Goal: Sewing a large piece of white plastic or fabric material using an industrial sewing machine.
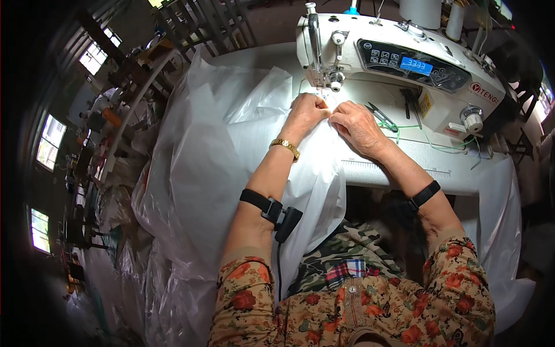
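Observation:
A large sheet of thin white translucent fabric (202, 139) spreads over the left of the sewing table and drapes down toward my lap. Both hands pinch its edge just in front of the needle area of a white sewing machine (358, 52). My left hand (306, 111), with a gold watch at the wrist, has its fingers closed on the fabric. Close beside it on the right, my right hand (355, 124) also grips the fabric with bent fingers. The fingertips nearly meet. The machine's lamp lights this spot brightly, and the exact fold between the fingers is hard to see.
Thread snips (383, 117) lie right of my right hand, with green thread (430, 141) trailing nearby. A dark slim tool (411, 104) rests by the machine's body. A printed ruler scale (376, 165) runs along the table front. More white sheeting (500, 208) hangs at the right.

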{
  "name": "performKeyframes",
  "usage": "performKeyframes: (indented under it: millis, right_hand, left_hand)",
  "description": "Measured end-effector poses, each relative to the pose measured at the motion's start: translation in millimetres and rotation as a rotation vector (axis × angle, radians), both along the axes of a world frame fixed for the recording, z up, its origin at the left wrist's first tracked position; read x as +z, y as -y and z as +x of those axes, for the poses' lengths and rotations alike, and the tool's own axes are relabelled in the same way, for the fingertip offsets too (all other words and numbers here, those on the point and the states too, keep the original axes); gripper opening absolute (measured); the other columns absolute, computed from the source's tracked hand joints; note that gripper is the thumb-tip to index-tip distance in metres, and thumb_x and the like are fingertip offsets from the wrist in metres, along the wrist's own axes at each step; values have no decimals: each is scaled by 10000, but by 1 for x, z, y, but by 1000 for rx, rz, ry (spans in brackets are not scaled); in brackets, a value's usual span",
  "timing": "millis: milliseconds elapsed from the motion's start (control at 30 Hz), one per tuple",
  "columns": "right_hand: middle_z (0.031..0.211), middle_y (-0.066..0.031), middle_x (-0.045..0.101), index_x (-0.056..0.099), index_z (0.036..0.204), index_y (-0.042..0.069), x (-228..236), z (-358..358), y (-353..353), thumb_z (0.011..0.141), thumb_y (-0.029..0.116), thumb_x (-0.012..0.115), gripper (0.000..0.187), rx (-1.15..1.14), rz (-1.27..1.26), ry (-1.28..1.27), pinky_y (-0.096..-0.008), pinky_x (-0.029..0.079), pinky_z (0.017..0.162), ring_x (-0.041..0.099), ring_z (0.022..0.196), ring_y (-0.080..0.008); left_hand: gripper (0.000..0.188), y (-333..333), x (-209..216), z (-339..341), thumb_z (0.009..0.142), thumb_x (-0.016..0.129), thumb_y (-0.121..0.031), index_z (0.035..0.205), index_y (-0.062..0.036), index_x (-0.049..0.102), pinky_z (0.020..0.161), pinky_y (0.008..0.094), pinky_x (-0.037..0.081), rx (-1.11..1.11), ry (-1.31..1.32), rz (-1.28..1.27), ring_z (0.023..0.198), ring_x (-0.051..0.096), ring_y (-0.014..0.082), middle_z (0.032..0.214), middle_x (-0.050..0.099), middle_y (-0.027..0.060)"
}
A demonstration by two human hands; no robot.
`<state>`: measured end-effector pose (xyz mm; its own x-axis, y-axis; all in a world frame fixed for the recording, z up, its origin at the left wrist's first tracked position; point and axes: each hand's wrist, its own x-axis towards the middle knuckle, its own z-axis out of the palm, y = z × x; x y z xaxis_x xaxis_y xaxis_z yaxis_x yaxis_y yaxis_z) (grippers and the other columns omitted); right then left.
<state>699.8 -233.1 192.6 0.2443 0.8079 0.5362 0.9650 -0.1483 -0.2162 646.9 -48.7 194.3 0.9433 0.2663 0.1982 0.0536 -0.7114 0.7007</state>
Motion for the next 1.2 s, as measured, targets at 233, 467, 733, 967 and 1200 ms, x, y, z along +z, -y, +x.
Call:
performKeyframes:
  millis: [233,467,733,967,1200]
  right_hand:
    - [911,-60,628,647,929,68,-5,-6,-1,826,84,636,105,12,54,33,-378,457,818,594,920,-253]
    - [940,-91,642,622,979,57,-10,-16,-7,860,117,598,136,-107,36,-14,-404,430,864,575,981,-281]
    - [990,-91,665,653,1071,45,-14,-18,-19,914,160,570,211,-141,70,-50,-410,416,905,570,989,-278]
    - [1057,-99,632,672,1040,34,-10,-12,-23,935,196,564,220,-153,39,-55,-428,415,902,543,1025,-288]
    - [1009,-114,583,664,1027,10,-12,0,-26,915,185,608,215,-144,11,-15,-431,418,886,533,1018,-290]
  left_hand:
    - [191,23,12,-24,769,756,-192,841,-18,727,766,397,512,-67,437,627,892,637,344,860,667,151]
    - [537,52,-4,-99,796,702,-214,1272,-27,537,987,434,445,-152,191,294,1096,583,355,1203,569,184]
    - [572,26,-2,-84,811,620,-263,1313,-14,504,988,416,457,-164,120,297,1156,544,356,1280,535,182]
    - [508,16,-1,-76,833,595,-214,1297,-20,527,963,430,472,-183,154,317,1125,561,367,1239,551,187]
    - [419,14,-4,-66,832,582,-199,1211,-22,560,941,445,465,-171,161,285,1063,560,344,1121,561,166]
